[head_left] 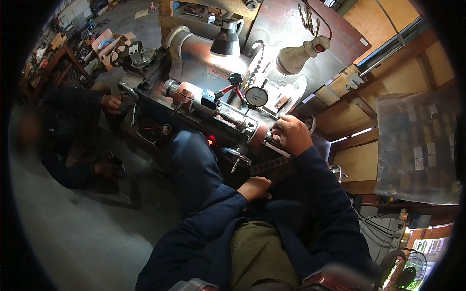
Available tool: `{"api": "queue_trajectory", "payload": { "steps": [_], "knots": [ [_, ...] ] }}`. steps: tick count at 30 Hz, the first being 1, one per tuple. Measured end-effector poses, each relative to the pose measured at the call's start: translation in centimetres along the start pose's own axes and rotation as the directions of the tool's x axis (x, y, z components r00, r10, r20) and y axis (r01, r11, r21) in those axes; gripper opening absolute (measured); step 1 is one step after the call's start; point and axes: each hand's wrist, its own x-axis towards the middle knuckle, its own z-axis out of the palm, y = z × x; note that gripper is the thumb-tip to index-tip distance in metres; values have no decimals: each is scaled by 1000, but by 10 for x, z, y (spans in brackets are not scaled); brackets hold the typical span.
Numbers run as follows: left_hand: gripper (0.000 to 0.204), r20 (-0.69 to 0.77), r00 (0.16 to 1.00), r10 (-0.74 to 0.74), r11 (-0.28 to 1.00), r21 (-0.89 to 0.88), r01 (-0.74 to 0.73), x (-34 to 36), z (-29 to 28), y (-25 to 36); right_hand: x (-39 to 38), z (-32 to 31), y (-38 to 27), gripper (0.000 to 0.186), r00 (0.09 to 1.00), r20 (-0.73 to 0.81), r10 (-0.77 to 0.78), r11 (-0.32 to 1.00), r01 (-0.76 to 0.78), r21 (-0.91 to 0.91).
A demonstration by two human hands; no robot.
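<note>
A metal grinding machine (174, 111) carries a round dial gauge (257, 96) on a jointed red-and-black arm, above a horizontal cylindrical shaft (204, 110) between red housings (257, 134). My right hand (293, 134) is closed around a fitting at the right housing's outer end, its grip partly hidden by the fingers. My left hand (257, 187) is low near my lap, fingers curled, below a chrome handwheel (235, 157); whatever it might hold is hidden. Two lamps (225, 39) (296, 58) light the work from behind.
A co-worker (68, 136) crouches at the left, one hand by a crank handle (128, 104). Cardboard boxes (109, 53) and clutter lie behind. At the right are wooden panels (354, 162), a plastic-covered rack (415, 145), cables and a fan (407, 271).
</note>
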Motion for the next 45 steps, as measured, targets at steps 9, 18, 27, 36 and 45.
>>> {"api": "queue_trajectory", "payload": {
  "steps": [9,18,27,36,45],
  "knots": [
    [46,-88,996,-4,1000,-7,3,1,4,-1,0,4,-8,9,998,4,60,993,-60,-103],
    [48,-60,998,-19,1000,-16,18,2,7,-2,3,7,-13,9,996,42,75,982,-66,-180],
    [47,-58,998,-34,999,-19,33,2,6,-1,1,8,-13,0,998,-15,68,986,-70,-149],
    [47,-109,994,2,1000,-2,-2,2,9,-3,2,13,-12,3,990,-4,142,971,-140,-194],
    [45,-19,999,-48,999,16,48,2,6,-2,-14,9,5,9,957,-279,77,996,-62,63]
  ]
}}
